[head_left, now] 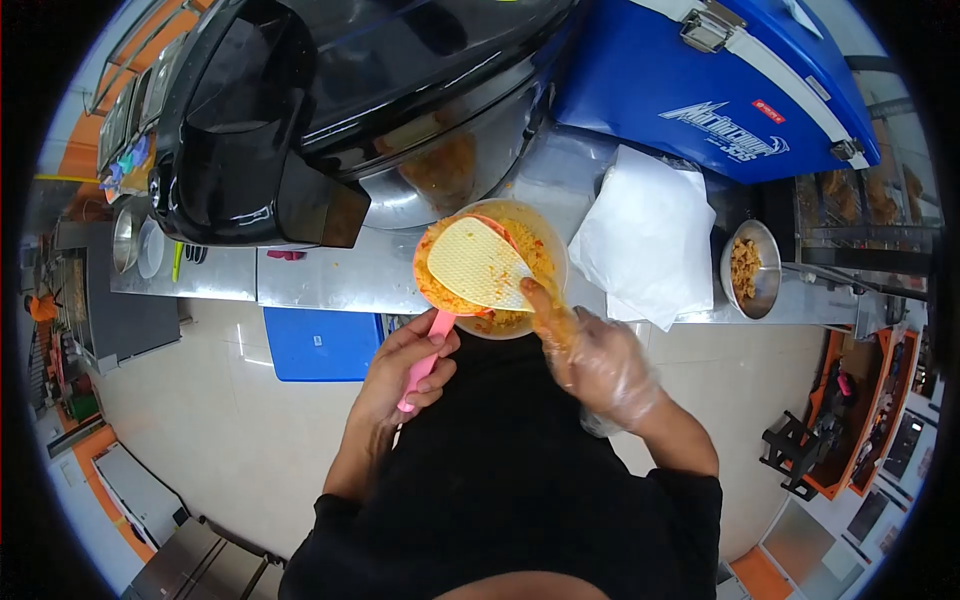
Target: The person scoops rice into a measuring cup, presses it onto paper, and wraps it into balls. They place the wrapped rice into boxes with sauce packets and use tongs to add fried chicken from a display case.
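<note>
My bare left hand (pixel 412 365) is wrapped around the pink handle of a scoop (pixel 441 325), whose round head is full of yellow-orange rice. Over it lies a cream rice paddle (pixel 470 262) with a dimpled face, bits of rice sticking to it. My right hand (pixel 600 365), in a clear plastic glove stained orange, is closed on the paddle's handle end. Both tools are above a round tub (pixel 560 255) holding more of the coloured rice with red bits. The scoop and paddle hide much of the tub.
A large black rice cooker (pixel 400 80) stands behind the tub on the metal counter (pixel 330 275). To the right are white paper sheets (pixel 645 235), a steel bowl (pixel 765 300) of brown pieces and a blue cooler box (pixel 700 95). A blue lid-like panel (pixel 315 345) sits below the counter edge.
</note>
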`<state>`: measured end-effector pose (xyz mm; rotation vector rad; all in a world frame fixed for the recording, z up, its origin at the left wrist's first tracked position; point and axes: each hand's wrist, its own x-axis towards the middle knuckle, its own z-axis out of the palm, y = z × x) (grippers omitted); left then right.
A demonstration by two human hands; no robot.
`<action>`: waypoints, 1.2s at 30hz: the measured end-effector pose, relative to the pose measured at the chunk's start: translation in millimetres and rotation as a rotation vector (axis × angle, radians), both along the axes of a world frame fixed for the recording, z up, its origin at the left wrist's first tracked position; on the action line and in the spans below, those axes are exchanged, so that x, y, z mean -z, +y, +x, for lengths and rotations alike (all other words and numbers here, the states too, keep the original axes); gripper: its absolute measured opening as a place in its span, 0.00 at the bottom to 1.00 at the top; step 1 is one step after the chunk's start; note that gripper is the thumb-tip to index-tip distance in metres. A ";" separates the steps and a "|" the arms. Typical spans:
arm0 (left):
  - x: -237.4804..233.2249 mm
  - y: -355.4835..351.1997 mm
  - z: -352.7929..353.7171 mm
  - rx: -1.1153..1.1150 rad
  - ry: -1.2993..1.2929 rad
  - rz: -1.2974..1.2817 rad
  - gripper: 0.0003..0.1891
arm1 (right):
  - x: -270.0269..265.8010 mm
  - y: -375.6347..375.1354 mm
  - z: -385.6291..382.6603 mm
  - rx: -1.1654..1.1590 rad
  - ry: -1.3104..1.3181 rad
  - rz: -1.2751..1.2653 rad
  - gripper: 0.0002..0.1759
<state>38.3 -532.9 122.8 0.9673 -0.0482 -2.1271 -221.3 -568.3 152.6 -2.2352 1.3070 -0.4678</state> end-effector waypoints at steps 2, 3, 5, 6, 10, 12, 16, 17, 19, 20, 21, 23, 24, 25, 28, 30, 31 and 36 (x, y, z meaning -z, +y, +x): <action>5.2 2.1 3.6 -0.015 -0.015 -0.011 0.18 | 12.4 1.0 2.3 -0.019 0.142 -0.100 0.28; 7.3 3.0 3.7 -0.030 -0.030 -0.022 0.17 | 17.2 -6.4 1.2 -0.001 0.075 -0.107 0.27; 6.1 6.1 4.5 -0.041 -0.051 -0.034 0.16 | 19.6 -16.1 -2.1 0.020 -0.003 -0.108 0.26; 4.7 8.6 5.5 -0.053 -0.069 -0.047 0.14 | 16.8 -19.7 -7.7 0.109 -0.073 -0.078 0.26; -10.9 21.0 5.0 -0.073 -0.178 -0.100 0.14 | 11.6 -25.3 -21.5 0.071 0.088 -0.008 0.24; -17.2 30.6 4.4 -0.154 -0.317 -0.093 0.13 | 30.3 -22.6 -17.7 -0.099 0.268 -0.007 0.20; -26.4 37.1 -13.7 -0.166 -0.316 -0.166 0.14 | 42.2 -35.6 -9.9 -0.124 0.201 -0.405 0.20; -29.7 34.9 -21.8 -0.162 -0.307 -0.164 0.14 | 39.0 -34.5 -18.9 -0.122 0.210 -0.402 0.20; -39.1 30.7 -44.2 -0.072 -0.223 -0.164 0.19 | 30.9 -26.4 -36.6 0.201 -0.329 0.050 0.25; -41.1 27.5 -59.0 -0.078 -0.216 -0.160 0.19 | 37.9 -19.5 -43.0 0.197 -0.321 0.054 0.25; -42.6 21.9 -75.5 0.019 -0.141 -0.157 0.21 | 52.0 -9.8 -48.6 0.262 -0.767 0.373 0.28; -33.1 8.4 -105.1 0.222 0.005 -0.148 0.23 | 54.9 4.0 -63.8 0.226 -1.468 0.829 0.37; -30.9 1.9 -126.5 0.271 0.012 -0.150 0.21 | 59.9 9.6 -74.6 0.219 -1.466 0.834 0.37; -24.6 -3.5 -146.2 0.316 0.034 -0.162 0.20 | 73.1 14.6 -87.8 0.223 -1.707 0.893 0.38; 5.5 -5.5 -202.8 0.405 0.021 -0.216 0.18 | 101.1 24.2 -132.0 0.289 -1.971 0.944 0.42; 20.2 -2.9 -239.6 0.445 -0.017 -0.256 0.17 | 100.5 27.4 -159.1 0.209 -2.146 0.973 0.43; 24.8 -0.5 -254.8 0.506 -0.162 -0.401 0.15 | 108.9 32.1 -172.8 0.360 -2.154 1.070 0.44; 41.6 -6.4 -288.3 0.684 -1.068 -0.878 0.18 | 124.4 28.0 -236.1 0.567 -2.053 0.974 0.45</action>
